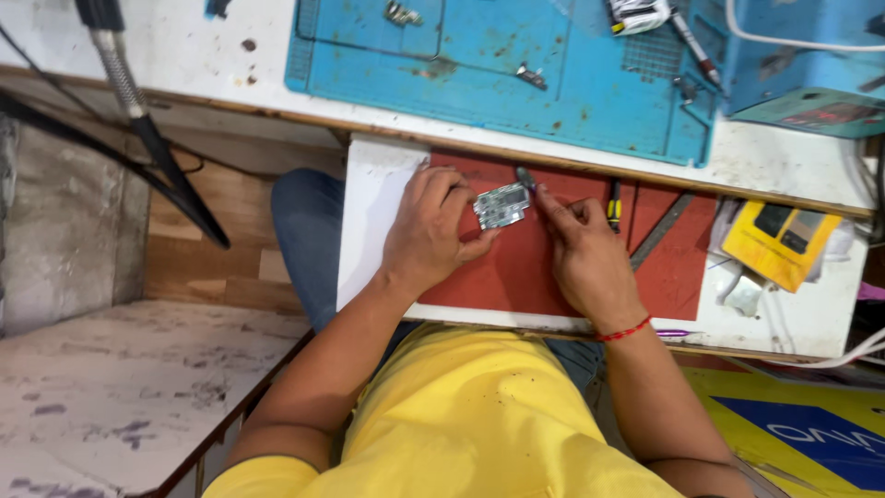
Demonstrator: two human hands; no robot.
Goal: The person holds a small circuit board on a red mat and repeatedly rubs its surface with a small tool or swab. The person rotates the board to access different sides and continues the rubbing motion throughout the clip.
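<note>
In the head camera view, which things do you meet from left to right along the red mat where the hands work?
Left hand → small circuit board → right hand → yellow-and-black screwdriver → grey metal strip → yellow box.

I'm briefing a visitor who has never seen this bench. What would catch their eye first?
Probably the small silvery circuit board at the centre, pinched by the left hand over a red mat while the right hand touches it with a thin tool. Next, the big blue work mat above, and the yellow box at right.
</note>
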